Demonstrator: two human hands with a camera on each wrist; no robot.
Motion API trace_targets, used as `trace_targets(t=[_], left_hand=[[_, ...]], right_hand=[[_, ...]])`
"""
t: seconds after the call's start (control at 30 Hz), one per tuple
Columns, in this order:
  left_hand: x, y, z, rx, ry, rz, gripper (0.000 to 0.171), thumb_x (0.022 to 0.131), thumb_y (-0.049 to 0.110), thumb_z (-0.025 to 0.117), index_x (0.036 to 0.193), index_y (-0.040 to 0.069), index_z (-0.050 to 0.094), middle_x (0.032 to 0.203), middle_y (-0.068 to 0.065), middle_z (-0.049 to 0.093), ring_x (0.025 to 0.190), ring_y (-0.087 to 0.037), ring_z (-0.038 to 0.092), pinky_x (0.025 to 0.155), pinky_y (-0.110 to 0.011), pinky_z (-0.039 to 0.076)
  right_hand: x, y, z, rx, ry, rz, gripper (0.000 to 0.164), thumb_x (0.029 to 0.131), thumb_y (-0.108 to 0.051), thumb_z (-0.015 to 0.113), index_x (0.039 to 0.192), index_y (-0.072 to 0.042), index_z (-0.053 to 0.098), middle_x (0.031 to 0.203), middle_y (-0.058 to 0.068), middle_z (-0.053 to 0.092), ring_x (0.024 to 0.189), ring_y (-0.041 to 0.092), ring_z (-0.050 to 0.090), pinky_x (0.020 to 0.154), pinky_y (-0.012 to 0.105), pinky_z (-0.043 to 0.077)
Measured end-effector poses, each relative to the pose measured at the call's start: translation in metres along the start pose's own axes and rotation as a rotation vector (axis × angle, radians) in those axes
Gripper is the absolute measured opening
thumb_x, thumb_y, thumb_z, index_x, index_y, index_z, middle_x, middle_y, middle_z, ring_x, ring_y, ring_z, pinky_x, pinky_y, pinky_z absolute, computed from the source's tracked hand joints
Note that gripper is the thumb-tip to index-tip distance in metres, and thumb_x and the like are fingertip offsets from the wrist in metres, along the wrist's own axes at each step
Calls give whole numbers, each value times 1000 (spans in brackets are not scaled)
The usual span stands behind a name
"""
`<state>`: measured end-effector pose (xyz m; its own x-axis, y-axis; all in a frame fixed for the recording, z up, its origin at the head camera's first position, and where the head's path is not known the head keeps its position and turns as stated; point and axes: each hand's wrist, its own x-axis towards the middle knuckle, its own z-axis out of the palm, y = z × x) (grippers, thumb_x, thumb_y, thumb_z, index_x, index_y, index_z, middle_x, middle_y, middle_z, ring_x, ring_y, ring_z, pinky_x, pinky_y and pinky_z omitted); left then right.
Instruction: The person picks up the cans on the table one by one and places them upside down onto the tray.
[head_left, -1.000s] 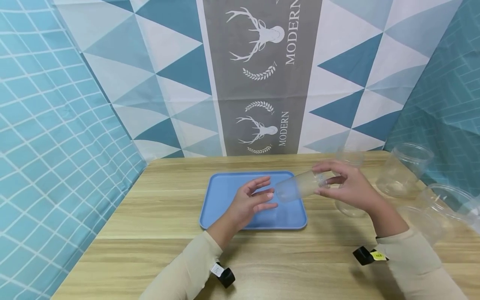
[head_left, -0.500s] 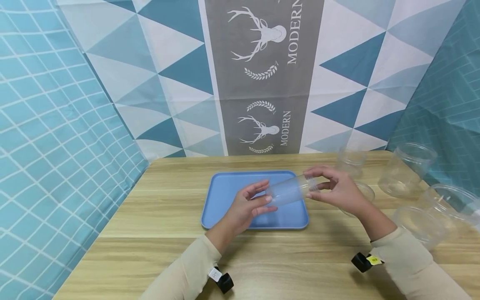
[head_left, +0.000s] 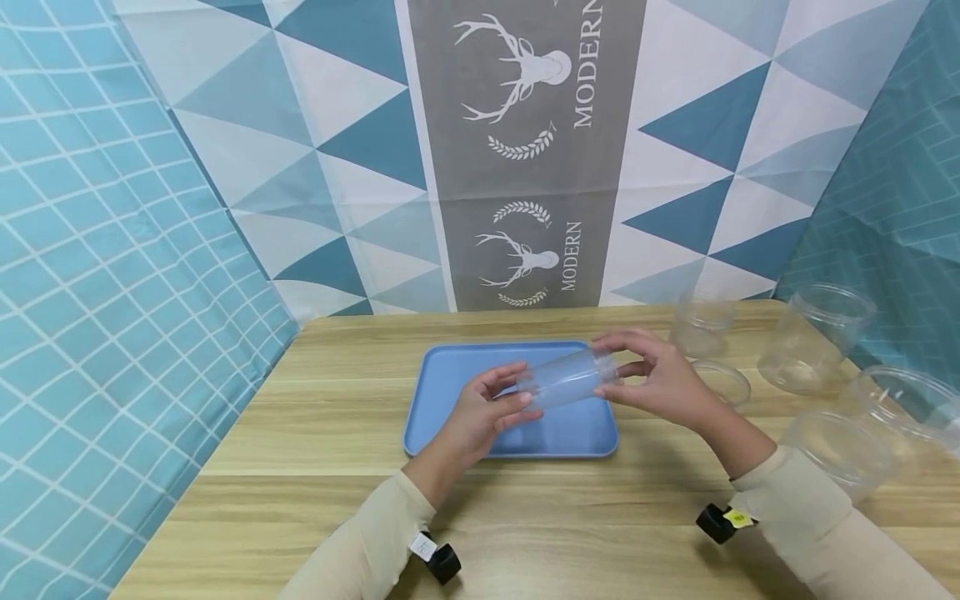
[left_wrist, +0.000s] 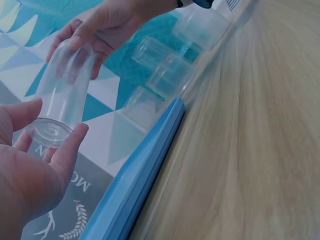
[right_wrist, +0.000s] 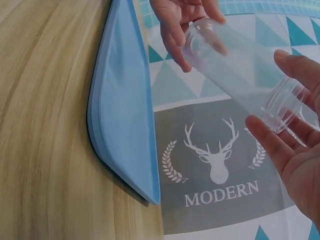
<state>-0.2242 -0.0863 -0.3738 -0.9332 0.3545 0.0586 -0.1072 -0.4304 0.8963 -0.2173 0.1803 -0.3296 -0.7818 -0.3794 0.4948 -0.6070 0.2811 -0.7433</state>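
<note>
A clear plastic jar (head_left: 566,379) is held lying nearly sideways above the blue tray (head_left: 555,440). My left hand (head_left: 483,410) grips its base end, thumb on the near side and fingers behind. At the other end, my right hand (head_left: 658,379) pinches the threaded neck (right_wrist: 281,106) between thumb and fingers. In the left wrist view the ringed base (left_wrist: 50,131) sits between the left thumb and fingers. No lid shows on the jar, and it looks see-through with nothing in it.
Several other clear jars stand on the right side of the wooden table (head_left: 555,533): a small jar (head_left: 703,327) at the back, a tall jar (head_left: 813,342), and a wide jar (head_left: 840,454) beside my right sleeve. A patterned cloth (head_left: 517,167) hangs behind.
The right hand has brought the jar leftward, and the left hand has taken hold of its base. Both hands then shifted slightly left with it.
</note>
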Motion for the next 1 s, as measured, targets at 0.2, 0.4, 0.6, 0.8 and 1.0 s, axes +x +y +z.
trace_targets(t=[0.2,0.4,0.6,0.8,1.0], left_hand=[[-1,4,-7,6,-2,2,55,88,-13,57,140,-10,42,129,-14,53,109,-27,61,87,-47,54],[-2,7,-14,8,17,0,53,89,-13,56,141,-9,41,129,-14,54,113,-30,60,88,-48,54],[-4,10,-20,16,22,-2,52,90,-11,56,140,-7,43,130,-13,54,116,-31,58,89,-48,53],[-7,17,-24,20,25,15,49,91,-11,56,139,-7,45,130,-13,54,115,-31,59,90,-48,53],[-8,22,-29,16,30,33,52,91,-12,53,141,-10,39,139,-24,46,116,-33,59,89,-47,54]], right_hand=[[1,0,1,6,-17,-26,57,74,-2,84,126,-6,61,135,10,48,113,13,54,82,30,57],[2,0,1,32,-32,-30,61,74,-1,84,128,-4,58,134,5,48,112,21,56,79,34,58],[0,4,0,66,-57,-10,61,75,0,82,130,-1,56,135,8,47,112,25,56,79,42,58],[-2,5,-2,56,-98,37,64,76,-8,84,133,-10,55,138,7,47,118,32,53,84,39,57],[-4,7,-3,-10,-122,62,69,76,-15,85,136,-10,53,139,7,46,121,34,52,89,37,54]])
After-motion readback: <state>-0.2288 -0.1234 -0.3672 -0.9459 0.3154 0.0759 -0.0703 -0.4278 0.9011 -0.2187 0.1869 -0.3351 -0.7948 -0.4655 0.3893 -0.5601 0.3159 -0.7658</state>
